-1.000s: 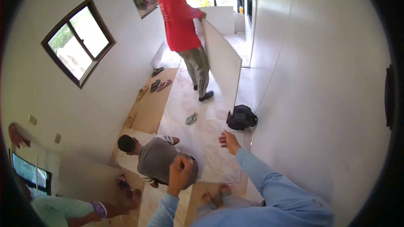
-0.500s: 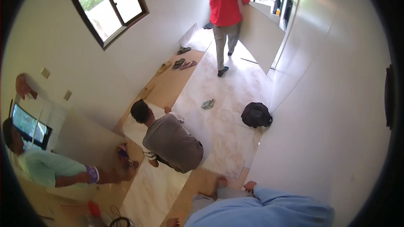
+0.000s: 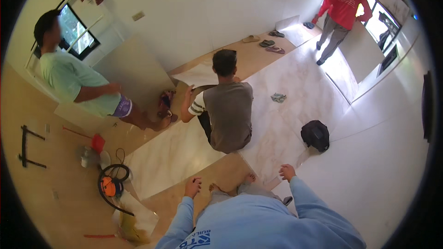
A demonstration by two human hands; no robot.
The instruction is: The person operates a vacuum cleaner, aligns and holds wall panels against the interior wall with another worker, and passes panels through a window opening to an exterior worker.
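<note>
My left hand point(image 3: 193, 187) hangs in the air above the bare brown strip of floor, fingers curled, with a small dark bit among them that is too small to name. Out to the right, over the marble-patterned floor sheet point(image 3: 266, 157), my right hand point(image 3: 287, 172) has loosely bent fingers standing apart and nothing visible in them. Neither hand touches the floor. In front of me a crouching person point(image 3: 228, 115) in a brown shirt with striped sleeves has both hands at a pale sheet point(image 3: 198, 74), one edge of it raised.
A person in light green point(image 3: 78, 80) stands at the left; one in red point(image 3: 344, 2) is by the pale panel point(image 3: 364, 48) at the doorway. A black bag point(image 3: 315, 136), crumpled cloth point(image 3: 278, 97), sandals point(image 3: 266, 43), an orange-and-black vacuum point(image 3: 111, 186) and a red dustpan point(image 3: 98, 143) lie about.
My view has swung left, and both my hands have come up and apart. The crouching person has turned more upright toward the pale sheet; the person in green has straightened up.
</note>
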